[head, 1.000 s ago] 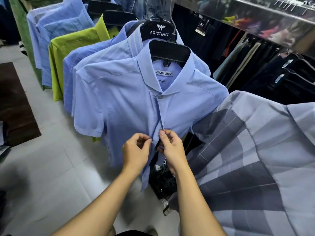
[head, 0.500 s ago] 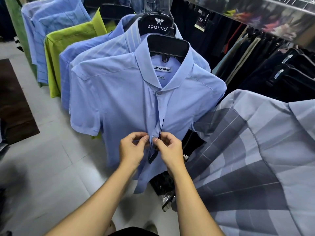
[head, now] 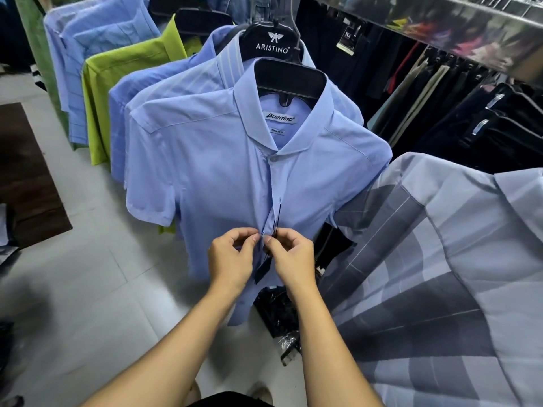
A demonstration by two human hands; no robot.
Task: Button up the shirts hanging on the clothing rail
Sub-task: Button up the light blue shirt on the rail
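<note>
A light blue short-sleeved shirt (head: 211, 171) hangs on a black hanger (head: 289, 79) in front of me, its collar button (head: 273, 158) fastened. My left hand (head: 230, 257) pinches the left edge of the placket at mid-chest. My right hand (head: 291, 257) pinches the right edge, thumb tips almost touching. A black tag string (head: 277, 218) runs down between my hands to a dark tag (head: 263, 268). Below my hands the shirt front hangs loose.
More shirts hang behind on the rail: blue ones (head: 164, 83), a lime green one (head: 117, 71), a pale blue checked one (head: 88, 39). A grey block-patterned shirt (head: 440, 274) fills the right. Dark trousers (head: 484, 121) hang at the back right. A brown mat (head: 26, 177) lies on the tiled floor.
My hands have drawn the two placket edges together, closing the gap that stood open a second ago. The hanging tag now sits between my wrists.
</note>
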